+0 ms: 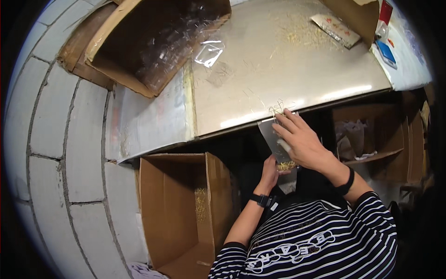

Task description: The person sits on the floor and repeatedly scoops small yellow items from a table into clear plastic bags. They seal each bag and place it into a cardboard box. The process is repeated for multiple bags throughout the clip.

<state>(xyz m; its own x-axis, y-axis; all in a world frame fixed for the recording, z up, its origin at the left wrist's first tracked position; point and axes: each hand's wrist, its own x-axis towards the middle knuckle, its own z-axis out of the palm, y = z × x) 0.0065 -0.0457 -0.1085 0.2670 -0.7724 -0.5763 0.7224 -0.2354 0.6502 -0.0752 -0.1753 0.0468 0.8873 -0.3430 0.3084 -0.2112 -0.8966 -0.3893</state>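
Note:
My left hand [270, 173] is wrapped round the lower end of a clear plastic box or sleeve [268, 135], held just below the table's front edge. Small gold-coloured metal pieces [285, 165] lie bunched at its lower end, beside my left fingers. My right hand [302, 143] lies over its upper right side, fingers stretched out toward the table edge. A few thin gold wire pieces [278, 108] show at those fingertips, on the rim of the table. Whether the right fingers press on them is hard to make out.
On the table [297, 74] are scattered gold bits [302, 35] and a printed packet [335, 30]. A carton [107, 51] of clear plastic boxes stands far left. A blue-cased device [385, 53] lies far right. Below are a carton [174, 209] at left and another [390, 139] at right.

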